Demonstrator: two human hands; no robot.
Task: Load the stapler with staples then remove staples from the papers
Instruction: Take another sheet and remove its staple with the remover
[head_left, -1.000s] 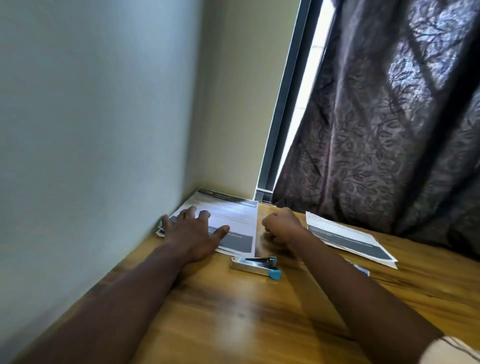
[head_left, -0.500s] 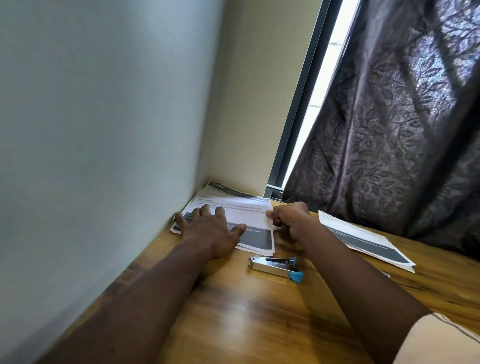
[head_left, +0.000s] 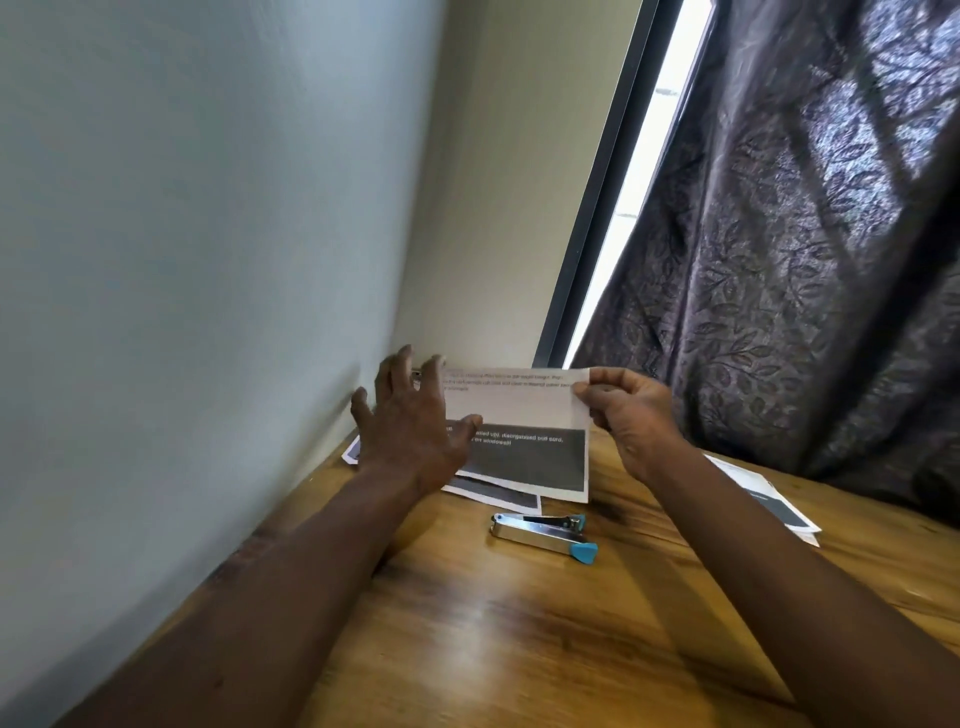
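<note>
Left hand (head_left: 415, 421) spread open at left edge of sheet (head_left: 519, 410), held up over pile (head_left: 498, 496). Stapler (head_left: 540, 535) lies on table (head_left: 519, 649), untouched. Right hand (head_left: 623, 410) pinches sheet's top right corner. Judged: staple removal under way; loading unconfirmed.
</note>
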